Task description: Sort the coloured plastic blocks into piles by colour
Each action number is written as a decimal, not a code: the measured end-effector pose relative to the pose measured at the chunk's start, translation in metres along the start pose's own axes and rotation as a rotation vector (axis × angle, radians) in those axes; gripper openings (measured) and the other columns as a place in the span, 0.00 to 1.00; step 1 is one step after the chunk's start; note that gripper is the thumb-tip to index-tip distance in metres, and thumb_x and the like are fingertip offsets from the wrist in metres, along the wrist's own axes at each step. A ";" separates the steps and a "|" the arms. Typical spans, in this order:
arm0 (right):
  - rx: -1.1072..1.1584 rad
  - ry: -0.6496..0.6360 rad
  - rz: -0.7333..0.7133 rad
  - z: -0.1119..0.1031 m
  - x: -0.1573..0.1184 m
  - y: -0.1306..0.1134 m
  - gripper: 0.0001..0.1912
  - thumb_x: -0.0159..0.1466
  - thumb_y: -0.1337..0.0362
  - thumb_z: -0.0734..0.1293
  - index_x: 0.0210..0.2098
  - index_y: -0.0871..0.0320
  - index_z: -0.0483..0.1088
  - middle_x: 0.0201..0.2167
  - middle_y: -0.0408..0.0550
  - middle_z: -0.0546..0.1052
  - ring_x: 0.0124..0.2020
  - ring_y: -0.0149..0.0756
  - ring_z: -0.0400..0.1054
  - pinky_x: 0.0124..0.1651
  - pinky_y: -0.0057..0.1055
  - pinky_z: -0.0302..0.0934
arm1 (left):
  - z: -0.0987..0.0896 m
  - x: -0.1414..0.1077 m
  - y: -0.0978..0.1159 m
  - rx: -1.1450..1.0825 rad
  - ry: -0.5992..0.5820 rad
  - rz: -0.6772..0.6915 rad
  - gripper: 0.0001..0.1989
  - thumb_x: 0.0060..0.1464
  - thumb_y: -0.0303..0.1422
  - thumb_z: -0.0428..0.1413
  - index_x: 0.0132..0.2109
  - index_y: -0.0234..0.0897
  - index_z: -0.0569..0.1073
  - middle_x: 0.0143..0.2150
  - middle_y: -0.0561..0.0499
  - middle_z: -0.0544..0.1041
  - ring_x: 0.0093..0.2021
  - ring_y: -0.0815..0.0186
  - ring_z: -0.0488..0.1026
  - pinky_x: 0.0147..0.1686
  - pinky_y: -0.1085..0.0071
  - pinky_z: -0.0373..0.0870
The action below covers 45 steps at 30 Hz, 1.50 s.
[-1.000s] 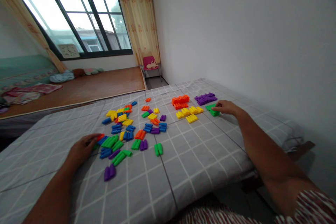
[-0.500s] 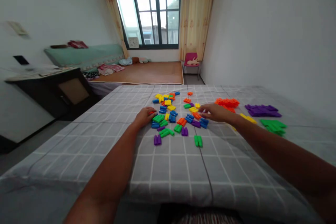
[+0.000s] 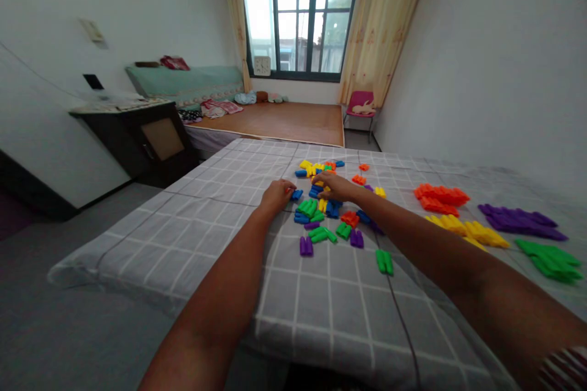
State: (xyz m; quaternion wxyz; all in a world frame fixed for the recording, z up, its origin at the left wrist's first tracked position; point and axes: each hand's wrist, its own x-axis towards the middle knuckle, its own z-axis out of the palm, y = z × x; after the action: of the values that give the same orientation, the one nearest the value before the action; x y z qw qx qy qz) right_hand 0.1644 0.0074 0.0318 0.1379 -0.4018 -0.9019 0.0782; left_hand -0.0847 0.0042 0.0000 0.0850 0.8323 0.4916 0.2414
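Observation:
My left hand is at the left edge of a loose pile of plastic toy blocks, its fingertips closed on a blue block. Over the middle of the pile, my right hand bends its fingers down among blue and yellow blocks; what they hold, if anything, is hidden. Nearer me lie green blocks, a purple block and an orange block. A separate green block sits closer to the front. My right forearm covers part of the pile.
To the right are colour-sorted groups: orange blocks, yellow blocks, purple blocks and green blocks. A grey checked cloth covers the table. Beyond it stand a bed, a dark cabinet and a pink chair.
My right hand has moved left from the pile's right side to its middle. A blue block is now at my left fingertips, where an orange one was. The view has turned left.

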 end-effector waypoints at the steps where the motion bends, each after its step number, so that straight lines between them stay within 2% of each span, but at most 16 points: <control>1: -0.025 0.000 0.055 -0.003 0.001 0.001 0.23 0.55 0.68 0.71 0.51 0.60 0.71 0.51 0.57 0.73 0.50 0.45 0.68 0.52 0.40 0.62 | -0.001 -0.001 -0.001 0.014 0.016 -0.045 0.14 0.56 0.31 0.52 0.45 0.38 0.80 0.47 0.43 0.78 0.49 0.58 0.73 0.52 0.63 0.68; 3: -0.086 0.031 0.116 -0.009 0.000 -0.001 0.20 0.54 0.70 0.71 0.47 0.60 0.73 0.49 0.57 0.74 0.49 0.45 0.68 0.51 0.40 0.62 | -0.003 -0.001 0.000 0.037 0.044 -0.098 0.14 0.55 0.30 0.52 0.44 0.38 0.80 0.46 0.42 0.79 0.48 0.56 0.73 0.50 0.62 0.69; 6: -0.071 0.080 0.054 -0.011 -0.002 -0.024 0.13 0.59 0.67 0.68 0.44 0.58 0.75 0.43 0.53 0.77 0.45 0.41 0.70 0.48 0.37 0.62 | -0.002 -0.002 0.004 0.077 0.049 -0.091 0.14 0.56 0.31 0.52 0.44 0.39 0.80 0.45 0.42 0.79 0.47 0.56 0.73 0.49 0.63 0.69; 9: 0.013 -0.022 -0.003 -0.004 -0.006 -0.058 0.13 0.60 0.60 0.69 0.44 0.57 0.75 0.35 0.50 0.79 0.37 0.39 0.72 0.40 0.31 0.63 | 0.000 -0.003 0.008 0.120 0.020 -0.088 0.14 0.56 0.32 0.51 0.44 0.39 0.80 0.44 0.42 0.79 0.46 0.56 0.73 0.47 0.63 0.69; 12: 0.008 -0.080 0.000 -0.002 -0.012 -0.072 0.19 0.55 0.59 0.72 0.46 0.56 0.74 0.34 0.49 0.79 0.37 0.41 0.73 0.39 0.31 0.62 | -0.002 -0.004 0.008 0.092 0.016 -0.082 0.14 0.56 0.31 0.51 0.45 0.39 0.80 0.44 0.43 0.79 0.46 0.56 0.73 0.48 0.62 0.69; 15: 0.064 0.004 0.102 -0.012 -0.024 -0.056 0.22 0.58 0.63 0.68 0.52 0.57 0.70 0.40 0.51 0.78 0.39 0.40 0.73 0.40 0.31 0.63 | -0.007 -0.004 0.011 0.019 0.076 0.006 0.14 0.55 0.29 0.51 0.45 0.38 0.79 0.48 0.45 0.78 0.50 0.57 0.71 0.54 0.61 0.66; 17: 0.174 0.085 0.181 -0.021 -0.038 -0.038 0.24 0.59 0.64 0.66 0.56 0.57 0.66 0.44 0.51 0.77 0.40 0.37 0.73 0.40 0.31 0.65 | -0.009 -0.005 0.021 -0.058 0.063 0.102 0.15 0.55 0.28 0.51 0.46 0.37 0.78 0.48 0.46 0.78 0.50 0.59 0.72 0.54 0.63 0.66; 21: 0.406 0.121 0.237 -0.030 -0.076 -0.013 0.21 0.56 0.65 0.66 0.50 0.58 0.69 0.46 0.49 0.76 0.41 0.36 0.72 0.42 0.30 0.67 | -0.004 -0.008 0.049 -0.132 -0.159 0.307 0.16 0.55 0.31 0.52 0.48 0.39 0.77 0.47 0.47 0.79 0.48 0.61 0.74 0.53 0.66 0.67; 24: 0.497 0.084 0.255 -0.030 -0.106 -0.007 0.17 0.55 0.62 0.67 0.44 0.58 0.71 0.43 0.49 0.77 0.45 0.38 0.72 0.45 0.33 0.67 | 0.005 -0.010 0.055 -0.097 -0.250 0.404 0.17 0.53 0.31 0.52 0.50 0.40 0.76 0.50 0.46 0.78 0.51 0.59 0.73 0.55 0.64 0.65; 28: 0.499 0.089 0.218 -0.027 -0.136 -0.005 0.14 0.54 0.65 0.67 0.41 0.57 0.71 0.50 0.50 0.75 0.49 0.41 0.71 0.46 0.36 0.66 | 0.010 -0.007 0.045 -0.039 -0.170 0.324 0.18 0.52 0.28 0.51 0.49 0.38 0.77 0.52 0.44 0.77 0.54 0.58 0.71 0.57 0.60 0.63; 31: 0.396 0.152 0.206 -0.024 -0.146 -0.004 0.13 0.52 0.68 0.67 0.39 0.56 0.71 0.49 0.49 0.76 0.52 0.42 0.69 0.50 0.37 0.64 | 0.007 -0.006 0.045 -0.003 -0.110 0.282 0.18 0.51 0.26 0.50 0.46 0.38 0.79 0.53 0.45 0.76 0.55 0.58 0.70 0.59 0.59 0.61; 33: 0.333 0.228 0.202 -0.020 -0.149 -0.005 0.12 0.52 0.70 0.67 0.37 0.56 0.71 0.47 0.49 0.77 0.51 0.42 0.69 0.52 0.38 0.63 | 0.002 -0.007 0.052 -0.042 -0.157 0.289 0.15 0.53 0.29 0.50 0.44 0.39 0.79 0.49 0.47 0.79 0.51 0.59 0.72 0.56 0.62 0.64; 36: 0.265 0.305 0.176 -0.013 -0.152 -0.008 0.09 0.54 0.68 0.68 0.36 0.56 0.71 0.44 0.49 0.77 0.48 0.42 0.70 0.52 0.40 0.61 | -0.006 -0.011 0.064 -0.115 -0.309 0.308 0.14 0.55 0.40 0.53 0.42 0.39 0.80 0.42 0.48 0.81 0.43 0.60 0.75 0.48 0.66 0.68; 40: 0.200 0.307 0.129 -0.008 -0.154 -0.010 0.09 0.54 0.68 0.70 0.36 0.57 0.70 0.43 0.50 0.77 0.46 0.42 0.68 0.51 0.40 0.59 | -0.012 -0.012 0.063 -0.179 -0.437 0.275 0.20 0.51 0.44 0.56 0.48 0.40 0.78 0.43 0.48 0.80 0.41 0.59 0.75 0.43 0.67 0.70; 42: 0.189 0.308 0.131 -0.007 -0.153 -0.010 0.09 0.53 0.71 0.69 0.34 0.57 0.69 0.44 0.51 0.77 0.47 0.43 0.68 0.51 0.41 0.59 | -0.011 -0.011 0.059 -0.188 -0.427 0.237 0.20 0.52 0.43 0.56 0.49 0.40 0.77 0.43 0.48 0.79 0.40 0.60 0.75 0.42 0.67 0.70; 45: 0.192 0.332 0.123 -0.003 -0.153 -0.011 0.10 0.52 0.75 0.67 0.33 0.57 0.67 0.46 0.51 0.76 0.48 0.43 0.67 0.52 0.40 0.57 | -0.010 -0.010 0.056 -0.123 -0.326 0.231 0.18 0.50 0.40 0.56 0.48 0.40 0.77 0.42 0.48 0.76 0.39 0.61 0.73 0.42 0.66 0.70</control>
State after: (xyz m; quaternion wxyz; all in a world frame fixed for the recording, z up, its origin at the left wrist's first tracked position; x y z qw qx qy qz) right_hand 0.2554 -0.1139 0.0090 0.3171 -0.4487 -0.8290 0.1048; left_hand -0.0499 -0.0334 0.0263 0.1859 0.9044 0.3569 0.1415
